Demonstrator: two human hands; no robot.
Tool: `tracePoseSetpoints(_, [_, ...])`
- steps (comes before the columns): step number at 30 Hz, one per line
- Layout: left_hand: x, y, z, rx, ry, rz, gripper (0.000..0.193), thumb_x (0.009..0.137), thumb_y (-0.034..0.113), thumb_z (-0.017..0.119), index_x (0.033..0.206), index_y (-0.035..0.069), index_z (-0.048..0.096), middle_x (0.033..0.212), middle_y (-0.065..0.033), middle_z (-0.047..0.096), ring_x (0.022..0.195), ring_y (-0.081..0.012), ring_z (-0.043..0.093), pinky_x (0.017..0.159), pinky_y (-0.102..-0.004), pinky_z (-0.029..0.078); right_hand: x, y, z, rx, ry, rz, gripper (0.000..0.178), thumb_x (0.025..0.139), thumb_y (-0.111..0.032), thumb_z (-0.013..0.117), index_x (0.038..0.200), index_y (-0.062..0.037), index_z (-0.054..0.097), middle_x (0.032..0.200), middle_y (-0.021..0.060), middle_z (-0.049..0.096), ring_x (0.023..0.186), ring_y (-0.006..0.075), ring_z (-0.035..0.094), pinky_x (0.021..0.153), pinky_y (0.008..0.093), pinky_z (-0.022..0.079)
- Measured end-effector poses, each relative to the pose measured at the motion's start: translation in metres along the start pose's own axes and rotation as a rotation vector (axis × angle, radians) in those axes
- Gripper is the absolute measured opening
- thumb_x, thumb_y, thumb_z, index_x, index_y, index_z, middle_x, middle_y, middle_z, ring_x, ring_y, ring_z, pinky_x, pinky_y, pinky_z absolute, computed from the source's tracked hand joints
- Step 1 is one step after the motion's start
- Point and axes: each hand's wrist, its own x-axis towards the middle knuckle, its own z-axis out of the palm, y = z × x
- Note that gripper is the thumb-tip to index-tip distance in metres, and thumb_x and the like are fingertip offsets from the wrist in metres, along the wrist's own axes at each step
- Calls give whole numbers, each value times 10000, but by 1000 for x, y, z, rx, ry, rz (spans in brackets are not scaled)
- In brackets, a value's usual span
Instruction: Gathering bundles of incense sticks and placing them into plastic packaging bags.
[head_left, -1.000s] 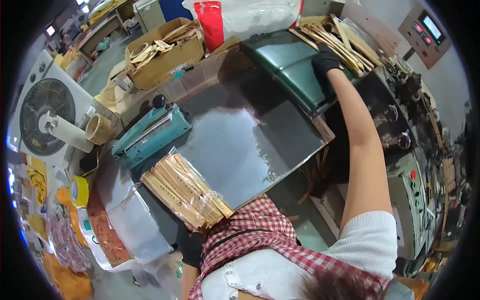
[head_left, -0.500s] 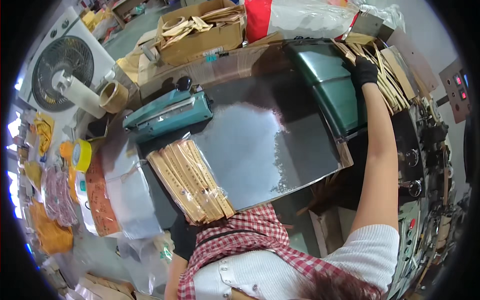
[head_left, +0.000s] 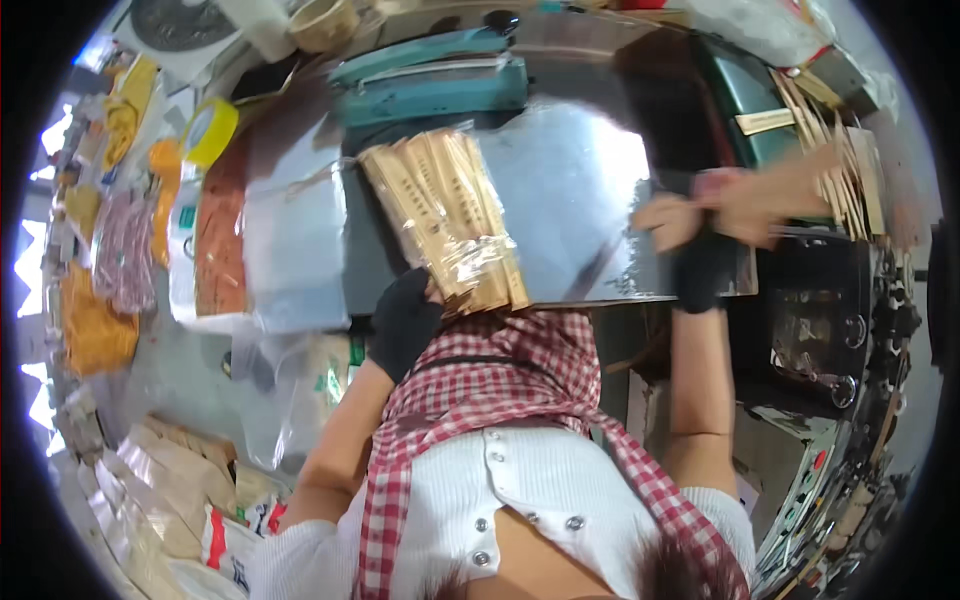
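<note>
One left hand (head_left: 405, 325), curled, grips the near corner of the bagged sticks (head_left: 445, 215) at its 1 o'clock, best supported level against slipping; right hand (head_left: 702, 268), view's 3 o'clock, blurred, openness and hold unclear.

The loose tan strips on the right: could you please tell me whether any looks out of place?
Yes, one tan strip juts left over the green cover, crosswise to most of the pile beside it.
</note>
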Motion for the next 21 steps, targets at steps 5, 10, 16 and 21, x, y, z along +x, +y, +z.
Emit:
tracePoseSetpoints(5, [5, -5, -10, -101, -13, 92, 172, 804, 180, 619, 851, 35, 540, 792, -184, 549, 732, -380, 545, 640, -414, 429, -99, 62, 47, -1278, -741, -148, 368, 756, -140, 671, 1091, -59, 540, 847, 175, 615, 746, 377, 615, 613, 451, 484])
tracePoseSetpoints(10, [11, 10, -16, -263, 171, -61, 200, 871, 164, 573, 724, 30, 552, 713, -152, 550, 702, -367, 550, 636, -427, 440, -136, 15, 44, -1252, -1138, 22, 341, 748, -178, 671, 1050, -86, 544, 780, 168, 620, 729, 373, 619, 625, 466, 483])
tracePoseSetpoints(16, [2, 2, -1, 133, 245, 452, 226, 850, 206, 627, 700, 72, 523, 678, -130, 497, 665, -335, 531, 612, -422, 424, -125, 38, 95, -1334, -984, 218, 466, 822, -264, 645, 1182, -27, 465, 793, 231, 641, 752, 410, 630, 681, 474, 506])
tracePoseSetpoints(21, [-5, -25, -10, 120, 428, 163, 165, 874, 217, 596, 830, 59, 580, 733, -132, 553, 703, -334, 566, 637, -413, 446, -127, 27, 192, -894, -1023, 69, 663, 780, -203, 689, 1308, -22, 331, 1160, 275, 462, 875, 468, 576, 737, 492, 480])
